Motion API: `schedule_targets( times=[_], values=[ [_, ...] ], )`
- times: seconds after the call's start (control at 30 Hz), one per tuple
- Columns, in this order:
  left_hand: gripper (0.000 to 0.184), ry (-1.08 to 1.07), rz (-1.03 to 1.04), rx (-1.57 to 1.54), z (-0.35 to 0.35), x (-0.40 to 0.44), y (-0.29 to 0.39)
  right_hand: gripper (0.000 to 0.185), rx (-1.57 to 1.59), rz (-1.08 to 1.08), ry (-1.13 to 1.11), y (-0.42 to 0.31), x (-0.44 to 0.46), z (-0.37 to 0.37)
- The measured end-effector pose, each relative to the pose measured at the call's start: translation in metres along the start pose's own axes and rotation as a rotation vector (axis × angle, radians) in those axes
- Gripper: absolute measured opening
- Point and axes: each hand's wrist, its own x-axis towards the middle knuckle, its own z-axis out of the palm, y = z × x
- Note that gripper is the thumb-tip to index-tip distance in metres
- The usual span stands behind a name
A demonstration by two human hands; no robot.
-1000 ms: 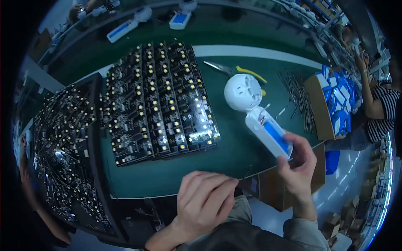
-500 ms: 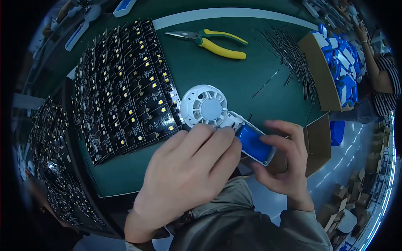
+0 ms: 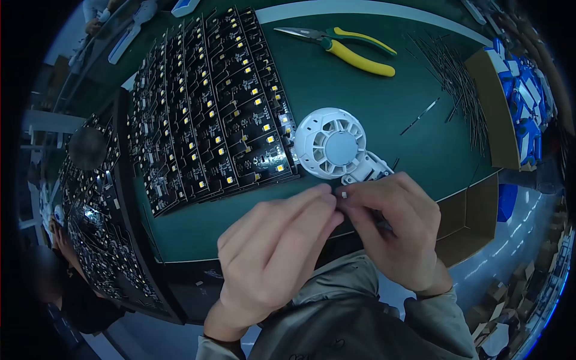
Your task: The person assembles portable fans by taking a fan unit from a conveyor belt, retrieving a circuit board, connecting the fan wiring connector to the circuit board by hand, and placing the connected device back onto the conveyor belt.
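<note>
A white handheld fan (image 3: 341, 147) lies on the green table with its round vented head away from me. My right hand (image 3: 397, 231) covers most of its handle. The right thumb and index finger pinch a small white connector (image 3: 344, 195) just below the fan head. Against those fingertips presses my left hand (image 3: 279, 252), its fingers closed in a pinch. Whatever sits between the left fingertips is hidden. The blue block in the handle is hidden too.
Stacked black circuit-board panels (image 3: 210, 102) stand to the left of the fan. Yellow-handled pliers (image 3: 363, 59) lie beyond it. Thin dark wires (image 3: 459, 90) are heaped at right, beside a cardboard box (image 3: 495, 114) of blue-and-white packs (image 3: 525, 108). Another person's arm (image 3: 63, 243) shows at far left.
My right hand has left the blue block's side and come up to meet my left fingertips. A small white connector now shows in its pinch. The whole view has shifted.
</note>
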Motion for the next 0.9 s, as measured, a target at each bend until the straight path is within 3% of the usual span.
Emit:
schedule_targets(
  times=[0.23, 0.4, 0.53, 0.67, 0.9],
  values=[
    [0.023, 0.123, -0.300, 0.076, -0.053, -0.053, -0.001, 0.016, 0.064, 0.157, -0.072, -0.010, 0.012, 0.000],
    [0.018, 0.271, -0.417, 0.332, -0.095, -0.072, -0.016, 0.017, -0.028, 0.172, -0.071, -0.015, 0.016, 0.004],
    [0.015, 0.348, -0.578, 0.609, -0.145, -0.074, -0.032, 0.018, -0.080, 0.318, -0.033, -0.022, 0.011, 0.015],
    [0.015, 0.241, -0.651, 0.800, -0.185, -0.075, -0.056, 0.017, -0.099, 0.278, -0.030, -0.021, 0.016, 0.020],
    [0.038, -0.081, -0.753, 0.968, -0.178, -0.060, -0.097, 0.016, -0.083, 0.159, -0.003, -0.008, 0.025, 0.023]
  ],
)
